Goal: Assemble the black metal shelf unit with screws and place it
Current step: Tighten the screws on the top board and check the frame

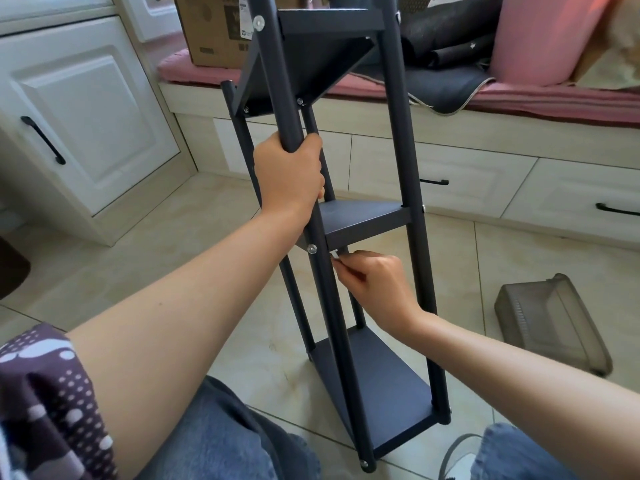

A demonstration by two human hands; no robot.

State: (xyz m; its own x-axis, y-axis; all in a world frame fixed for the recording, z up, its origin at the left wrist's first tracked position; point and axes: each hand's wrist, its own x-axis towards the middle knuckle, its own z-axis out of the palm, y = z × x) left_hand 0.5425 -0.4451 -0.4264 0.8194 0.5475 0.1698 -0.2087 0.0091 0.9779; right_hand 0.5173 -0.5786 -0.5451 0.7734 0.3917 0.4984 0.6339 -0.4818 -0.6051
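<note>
The black metal shelf unit [405, 157] stands upright on the tiled floor between my knees, with three shelves fixed between black poles. My left hand [289, 173] grips the near left pole [277, 81] above the middle shelf [363, 220]. My right hand [375, 284] pinches a small silver tool [334, 255], likely a hex key, just under the middle shelf's front left corner. A silver screw head [312, 249] shows on the pole at that corner. The tool's tip is hidden behind the pole.
A grey plastic box [550, 323] lies on the floor at the right. Behind the shelf runs a bench with drawers [485, 178], a pink cushion [540, 39], dark fabric and a cardboard box [214, 29]. A white cabinet [86, 126] stands at the left.
</note>
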